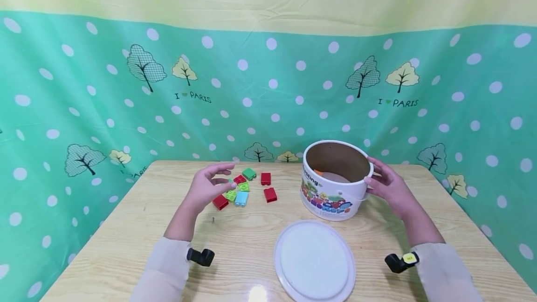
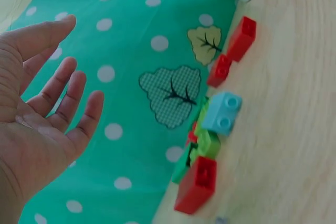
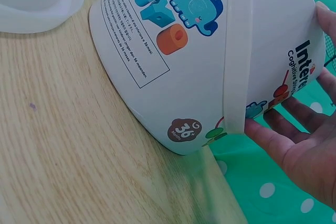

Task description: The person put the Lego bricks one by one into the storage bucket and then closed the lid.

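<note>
My left hand (image 1: 209, 185) is raised above the left side of the table, thumb and fingers apart and curved, with nothing between them. Behind and beside it lie loose toy bricks: a light blue brick (image 1: 241, 198), a dark green brick (image 1: 249, 174), a red brick (image 1: 220, 202) and several others. On the right stands a white toy bucket (image 1: 331, 199) with printed pictures, its top uncovered. Against its right side rests my right hand (image 1: 388, 183), fingers spread along the outer wall near the rim. An orange piece (image 1: 319, 172) shows inside the bucket.
A round white lid (image 1: 314, 260) lies flat on the wooden table (image 1: 235, 250) in front of the bucket. Two red bricks, one of them a red brick (image 1: 270, 194), lie between the pile and the bucket. A green dotted curtain (image 1: 268, 106) hangs behind the table.
</note>
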`<action>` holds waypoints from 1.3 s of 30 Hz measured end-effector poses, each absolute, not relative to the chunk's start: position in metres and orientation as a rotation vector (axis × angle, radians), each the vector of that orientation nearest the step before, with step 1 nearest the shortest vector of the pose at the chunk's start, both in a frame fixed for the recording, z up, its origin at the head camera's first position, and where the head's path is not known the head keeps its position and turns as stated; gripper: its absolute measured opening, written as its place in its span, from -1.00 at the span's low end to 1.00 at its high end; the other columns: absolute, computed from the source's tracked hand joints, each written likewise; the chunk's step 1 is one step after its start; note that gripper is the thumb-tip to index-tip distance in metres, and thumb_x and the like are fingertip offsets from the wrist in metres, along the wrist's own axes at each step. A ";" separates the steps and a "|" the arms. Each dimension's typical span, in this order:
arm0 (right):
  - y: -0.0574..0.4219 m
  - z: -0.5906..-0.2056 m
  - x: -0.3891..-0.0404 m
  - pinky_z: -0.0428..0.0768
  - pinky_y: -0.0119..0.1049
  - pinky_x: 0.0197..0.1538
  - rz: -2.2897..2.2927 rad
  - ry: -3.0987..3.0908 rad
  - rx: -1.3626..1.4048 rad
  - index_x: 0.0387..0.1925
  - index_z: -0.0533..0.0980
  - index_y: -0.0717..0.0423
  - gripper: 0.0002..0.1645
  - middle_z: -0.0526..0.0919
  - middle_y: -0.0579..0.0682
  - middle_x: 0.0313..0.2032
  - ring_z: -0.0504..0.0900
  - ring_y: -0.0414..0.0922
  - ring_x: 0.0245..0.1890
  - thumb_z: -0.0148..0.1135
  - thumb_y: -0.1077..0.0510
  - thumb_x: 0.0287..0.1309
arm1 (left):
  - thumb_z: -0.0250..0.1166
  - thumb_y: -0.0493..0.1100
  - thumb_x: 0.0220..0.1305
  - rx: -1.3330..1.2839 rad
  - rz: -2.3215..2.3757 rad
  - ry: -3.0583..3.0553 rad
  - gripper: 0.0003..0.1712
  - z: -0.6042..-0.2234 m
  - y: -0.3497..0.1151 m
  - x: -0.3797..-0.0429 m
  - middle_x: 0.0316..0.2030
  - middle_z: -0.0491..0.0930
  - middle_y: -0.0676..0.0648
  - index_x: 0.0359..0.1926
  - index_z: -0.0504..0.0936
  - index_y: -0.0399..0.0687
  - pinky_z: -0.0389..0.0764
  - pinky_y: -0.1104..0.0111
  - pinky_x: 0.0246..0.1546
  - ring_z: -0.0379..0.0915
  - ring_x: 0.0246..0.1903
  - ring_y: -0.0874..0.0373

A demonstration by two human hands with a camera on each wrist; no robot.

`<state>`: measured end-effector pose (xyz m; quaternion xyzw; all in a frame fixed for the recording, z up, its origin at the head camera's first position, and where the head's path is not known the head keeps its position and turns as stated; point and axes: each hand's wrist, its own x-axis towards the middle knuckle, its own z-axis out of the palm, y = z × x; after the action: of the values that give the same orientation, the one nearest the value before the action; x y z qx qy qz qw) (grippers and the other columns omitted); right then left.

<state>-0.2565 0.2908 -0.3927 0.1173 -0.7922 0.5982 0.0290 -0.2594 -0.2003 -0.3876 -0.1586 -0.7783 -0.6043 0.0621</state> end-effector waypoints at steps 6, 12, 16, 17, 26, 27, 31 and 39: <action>0.291 -0.394 -0.258 0.61 -0.22 0.01 1.831 -2.448 0.354 0.53 0.01 -0.07 -0.15 0.12 0.35 0.39 0.37 -0.11 0.16 0.17 0.02 0.36 | 0.44 -0.36 0.11 -0.394 -1.812 -2.359 -0.41 -0.395 -0.212 -0.250 0.18 0.45 -0.25 0.20 0.53 -0.24 0.58 0.27 0.06 0.37 0.11 -0.17; 0.290 -0.395 -0.259 0.61 -0.21 0.02 1.826 -2.453 0.360 0.53 0.01 -0.08 -0.17 0.12 0.34 0.38 0.36 -0.08 0.17 0.17 0.03 0.36 | 0.45 -0.34 0.11 -0.352 -1.774 -2.366 -0.40 -0.398 -0.225 -0.240 0.17 0.45 -0.27 0.20 0.52 -0.27 0.53 0.08 0.11 0.39 0.09 -0.10; 0.289 -0.395 -0.258 0.61 -0.20 0.02 1.834 -2.454 0.357 0.53 0.01 -0.07 -0.17 0.12 0.34 0.38 0.36 -0.07 0.17 0.16 0.05 0.37 | 0.50 -0.22 0.09 -0.309 -1.758 -2.374 -0.36 -0.416 -0.240 -0.246 0.19 0.45 -0.22 0.22 0.53 -0.18 0.57 0.28 0.06 0.38 0.12 -0.11; 0.289 -0.395 -0.258 0.61 -0.21 0.02 1.832 -2.456 0.355 0.53 0.01 -0.07 -0.17 0.12 0.34 0.39 0.36 -0.04 0.19 0.16 0.04 0.37 | 0.50 -0.21 0.08 -0.293 -1.757 -2.379 -0.35 -0.418 -0.242 -0.247 0.19 0.45 -0.21 0.22 0.53 -0.17 0.58 0.35 0.03 0.38 0.12 -0.11; 0.289 -0.396 -0.256 0.61 -0.21 0.02 1.833 -2.462 0.347 0.53 0.01 -0.07 -0.16 0.12 0.36 0.39 0.36 -0.03 0.19 0.17 0.03 0.36 | 0.49 -0.25 0.09 -0.192 -1.801 -2.436 -0.30 -0.436 -0.254 -0.250 0.24 0.40 -0.28 0.27 0.47 -0.23 0.56 0.49 -0.04 0.34 0.18 -0.17; 0.290 -0.396 -0.256 0.61 -0.20 0.02 1.831 -2.465 0.344 0.53 0.00 -0.08 -0.15 0.12 0.36 0.39 0.35 -0.01 0.20 0.17 0.02 0.36 | 0.49 -0.26 0.08 -0.179 -1.804 -2.443 -0.30 -0.437 -0.255 -0.251 0.24 0.40 -0.29 0.27 0.47 -0.23 0.57 0.47 -0.03 0.34 0.18 -0.17; 0.290 -0.394 -0.256 0.57 -0.10 0.07 1.824 -2.478 0.326 0.54 -0.02 -0.12 -0.13 0.10 0.34 0.40 0.28 0.21 0.28 0.18 -0.02 0.35 | 0.50 -0.21 0.08 -0.131 -1.791 -2.520 -0.28 -0.443 -0.257 -0.256 0.24 0.40 -0.29 0.28 0.46 -0.24 0.59 0.29 0.04 0.35 0.20 -0.18; 0.290 -0.392 -0.257 0.55 -0.07 0.07 1.837 -2.476 0.313 0.54 -0.04 -0.14 -0.11 0.08 0.33 0.42 0.20 0.30 0.32 0.18 -0.04 0.34 | 0.55 -0.15 0.00 -0.058 -1.732 -2.661 -0.29 -0.446 -0.257 -0.267 0.19 0.48 -0.21 0.23 0.55 -0.06 0.44 0.00 0.19 0.37 0.20 -0.13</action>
<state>-0.2574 0.2902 -0.3924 0.1010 -0.7988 0.5927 0.0216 -0.2666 -0.2573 -0.4456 -0.0184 -0.8378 -0.5455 -0.0169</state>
